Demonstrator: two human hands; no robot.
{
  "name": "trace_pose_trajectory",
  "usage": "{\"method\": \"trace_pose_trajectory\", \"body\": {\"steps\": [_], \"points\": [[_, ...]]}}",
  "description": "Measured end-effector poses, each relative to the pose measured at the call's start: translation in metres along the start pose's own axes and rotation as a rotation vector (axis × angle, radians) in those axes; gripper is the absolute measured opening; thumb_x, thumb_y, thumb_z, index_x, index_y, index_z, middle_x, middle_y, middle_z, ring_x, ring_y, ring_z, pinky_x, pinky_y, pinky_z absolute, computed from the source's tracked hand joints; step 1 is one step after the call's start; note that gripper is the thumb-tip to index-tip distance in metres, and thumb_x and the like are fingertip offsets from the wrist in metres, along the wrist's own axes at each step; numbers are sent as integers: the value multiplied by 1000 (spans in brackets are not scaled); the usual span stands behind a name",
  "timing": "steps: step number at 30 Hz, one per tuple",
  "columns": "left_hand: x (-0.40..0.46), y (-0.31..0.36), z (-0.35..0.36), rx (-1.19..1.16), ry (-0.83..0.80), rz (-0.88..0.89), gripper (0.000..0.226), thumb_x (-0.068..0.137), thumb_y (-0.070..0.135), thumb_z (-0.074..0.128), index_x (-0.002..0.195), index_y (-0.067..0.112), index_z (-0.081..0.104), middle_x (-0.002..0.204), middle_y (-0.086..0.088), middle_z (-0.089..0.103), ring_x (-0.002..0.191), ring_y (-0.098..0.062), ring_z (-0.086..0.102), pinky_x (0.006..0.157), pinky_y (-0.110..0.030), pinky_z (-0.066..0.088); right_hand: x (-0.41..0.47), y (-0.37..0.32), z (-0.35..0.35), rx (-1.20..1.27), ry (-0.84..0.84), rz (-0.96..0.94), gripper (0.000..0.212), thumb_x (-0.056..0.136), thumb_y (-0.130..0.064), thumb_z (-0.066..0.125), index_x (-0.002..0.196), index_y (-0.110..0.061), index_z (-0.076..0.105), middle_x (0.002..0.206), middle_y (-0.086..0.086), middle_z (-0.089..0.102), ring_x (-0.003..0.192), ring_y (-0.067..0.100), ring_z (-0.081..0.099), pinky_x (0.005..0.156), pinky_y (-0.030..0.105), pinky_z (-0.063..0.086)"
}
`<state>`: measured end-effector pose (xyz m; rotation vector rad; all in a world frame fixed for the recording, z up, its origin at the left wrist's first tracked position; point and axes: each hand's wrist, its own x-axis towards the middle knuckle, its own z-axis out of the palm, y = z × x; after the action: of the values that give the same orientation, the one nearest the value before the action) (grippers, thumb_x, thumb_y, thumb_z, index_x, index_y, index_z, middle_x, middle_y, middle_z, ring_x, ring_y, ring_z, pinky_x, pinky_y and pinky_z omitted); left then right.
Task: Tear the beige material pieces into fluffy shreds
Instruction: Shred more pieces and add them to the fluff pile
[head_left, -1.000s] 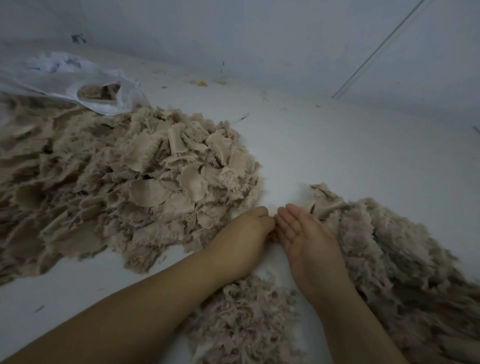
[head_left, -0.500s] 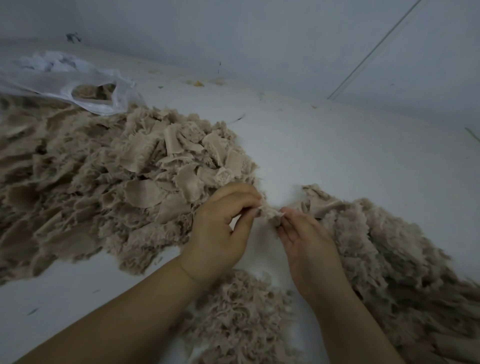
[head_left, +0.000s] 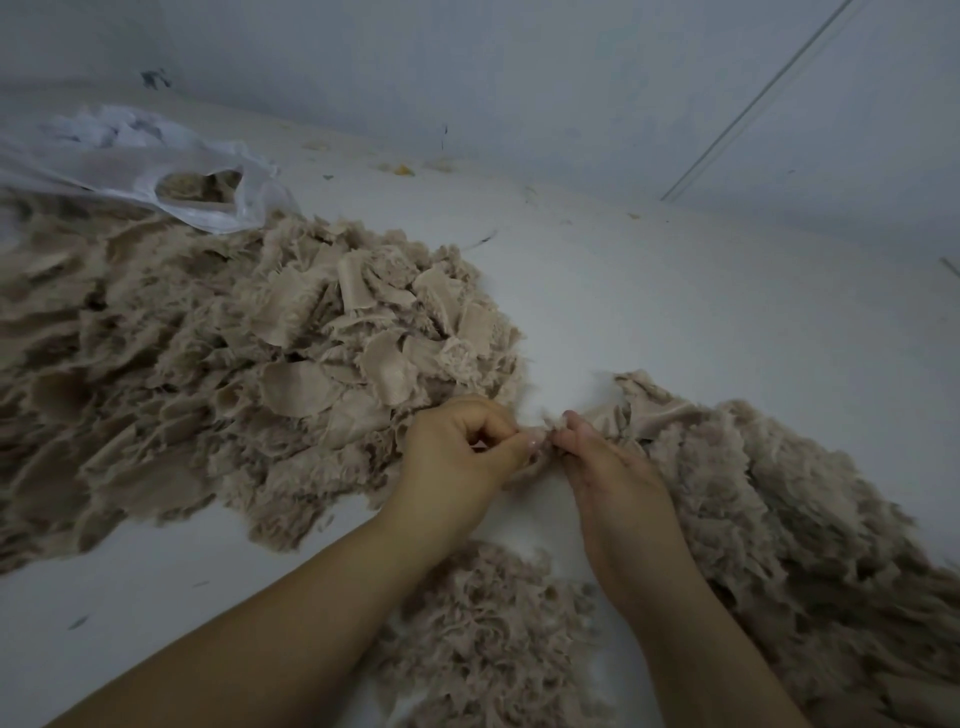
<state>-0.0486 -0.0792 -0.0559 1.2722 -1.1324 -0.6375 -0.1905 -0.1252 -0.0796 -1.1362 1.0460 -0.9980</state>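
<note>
A small beige material piece (head_left: 546, 435) is stretched between my two hands above the white floor. My left hand (head_left: 457, 457) pinches its left end between thumb and curled fingers. My right hand (head_left: 602, 467) pinches the right end with its fingertips. A big heap of flat beige pieces (head_left: 249, 374) spreads to the left. A heap of fluffy shreds (head_left: 779, 499) lies to the right, touching my right hand. A smaller clump of shreds (head_left: 488, 623) sits between my forearms.
A white plastic bag (head_left: 135, 161) with beige material inside lies at the back left, behind the big heap. A pale wall (head_left: 519, 78) rises behind the white floor (head_left: 701, 312). Small scraps dot the floor near the wall.
My hands lay flat and open side by side a second ago. They have since picked up a small beige piece and now pinch it between them, slightly higher.
</note>
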Motion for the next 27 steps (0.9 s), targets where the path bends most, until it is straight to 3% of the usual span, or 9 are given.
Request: {"method": "trace_pose_trajectory", "body": {"steps": [3,7,10,12,14,18,23,27], "points": [[3,-2,-2,-83,1,-194,20,79,1,78,84,11,62,73,-3,61,56,-12,56,47,-26,50,0,0,0,59,9,10,20,101,-33,57,114,-30,71,121,-16,71,119,1,61,107,32,44],[7,-7,-2,84,-90,-292,29,81,3,76,101,19,62,96,-6,63,74,-15,59,55,-28,54,0,-3,1,192,39,6,25,101,-22,58,92,-26,81,117,-14,72,115,0,64,101,24,47],[9,-8,-2,263,-191,-258,18,83,10,73,99,14,66,84,-8,67,61,-7,58,56,-26,53,-1,-6,1,224,80,-4,21,103,-21,55,100,-24,75,118,-8,73,116,4,64,104,26,46],[11,-8,0,360,-242,-224,19,84,11,72,102,11,67,72,1,64,51,3,54,53,-16,48,-2,-7,1,235,88,-10,19,103,-21,54,101,-25,73,119,-5,72,115,6,65,103,26,47],[13,-7,3,386,-254,-220,24,84,9,71,107,12,65,72,8,60,53,6,54,55,-13,46,-3,-8,2,259,83,-24,20,103,-20,54,101,-24,73,118,-3,73,112,6,67,99,23,50],[15,-4,4,234,-289,-291,27,78,5,77,99,18,67,86,1,61,70,-9,58,58,-22,48,-5,-13,4,348,17,-93,26,104,-17,48,106,-10,73,113,5,75,110,14,69,89,19,55],[19,-2,2,85,-325,-345,24,81,-7,71,98,9,65,82,-6,62,62,-16,57,49,-24,47,-6,-12,9,335,-95,-10,32,106,-26,41,112,-10,69,124,6,71,117,13,66,97,24,50],[16,0,0,-78,-276,-362,24,83,-15,64,90,8,64,66,2,59,52,-9,55,42,-23,46,-2,-15,7,383,-38,119,41,106,-30,39,131,-3,57,128,7,63,114,13,61,104,28,43]]}}
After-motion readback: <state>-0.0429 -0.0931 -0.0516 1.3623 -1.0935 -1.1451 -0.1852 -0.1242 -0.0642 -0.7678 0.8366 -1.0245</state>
